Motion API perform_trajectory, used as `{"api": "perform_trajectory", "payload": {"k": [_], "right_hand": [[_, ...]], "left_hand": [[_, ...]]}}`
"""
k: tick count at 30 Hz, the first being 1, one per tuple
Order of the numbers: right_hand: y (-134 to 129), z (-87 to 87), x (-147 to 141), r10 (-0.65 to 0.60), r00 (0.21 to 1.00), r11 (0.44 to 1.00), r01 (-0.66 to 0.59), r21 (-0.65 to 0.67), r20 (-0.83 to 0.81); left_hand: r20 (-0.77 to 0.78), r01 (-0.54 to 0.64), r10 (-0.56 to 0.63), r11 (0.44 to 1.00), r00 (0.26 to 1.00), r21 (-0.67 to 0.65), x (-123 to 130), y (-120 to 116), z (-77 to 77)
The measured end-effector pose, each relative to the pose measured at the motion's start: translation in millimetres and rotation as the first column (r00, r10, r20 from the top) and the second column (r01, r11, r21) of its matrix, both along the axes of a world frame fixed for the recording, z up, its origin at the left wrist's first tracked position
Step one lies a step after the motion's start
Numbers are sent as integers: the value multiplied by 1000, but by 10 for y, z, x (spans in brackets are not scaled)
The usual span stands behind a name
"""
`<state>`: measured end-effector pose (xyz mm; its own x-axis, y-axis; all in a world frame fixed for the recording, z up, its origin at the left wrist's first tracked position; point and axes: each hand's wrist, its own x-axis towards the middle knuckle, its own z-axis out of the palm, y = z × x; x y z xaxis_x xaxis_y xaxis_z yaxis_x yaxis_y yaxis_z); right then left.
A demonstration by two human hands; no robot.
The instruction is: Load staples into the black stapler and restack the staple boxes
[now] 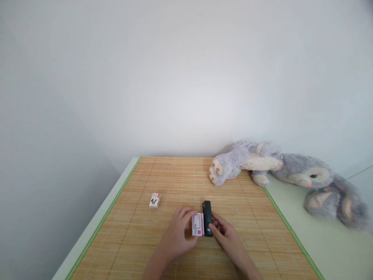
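Near the front middle of the bamboo mat, my left hand (181,232) grips a small white box with magenta print (197,224), thumb at its near end and fingers at its far end. Right beside that box, on its right, is a black stapler (207,218), lengthwise away from me. My right hand (225,235) holds the stapler from the right, thumb on its near part and fingers curled at its side. Farther left lies another small white box (154,200) with a dark picture and red marks, apart from both hands.
The bamboo mat (175,179) with green edging covers most of the pale table (309,225). A grey plush rabbit (262,161) lies across the back right, from the mat onto the table. A white wall (186,77) stands behind.
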<state>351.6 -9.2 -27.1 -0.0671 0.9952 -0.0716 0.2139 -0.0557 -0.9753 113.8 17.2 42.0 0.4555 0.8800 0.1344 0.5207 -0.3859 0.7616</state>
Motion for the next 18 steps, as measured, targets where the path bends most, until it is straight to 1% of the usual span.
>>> {"api": "perform_trajectory", "payload": {"k": [2,6,12,18], "right_hand": [[0,17,-2,13,1000,1000,-13,-2,-8],[5,13,2,17,1000,1000,-17,-7,-19],[8,16,16,33,999,999,-33,3,-30],[7,58,20,43,999,999,-43,4,-12]], "left_hand": [[23,34,-34,999,999,-18,65,50,-21],[84,91,-85,994,993,-69,54,137,-85],[78,84,-77,993,994,-86,129,125,-141],[74,57,-51,995,996,-78,119,87,-167]]}}
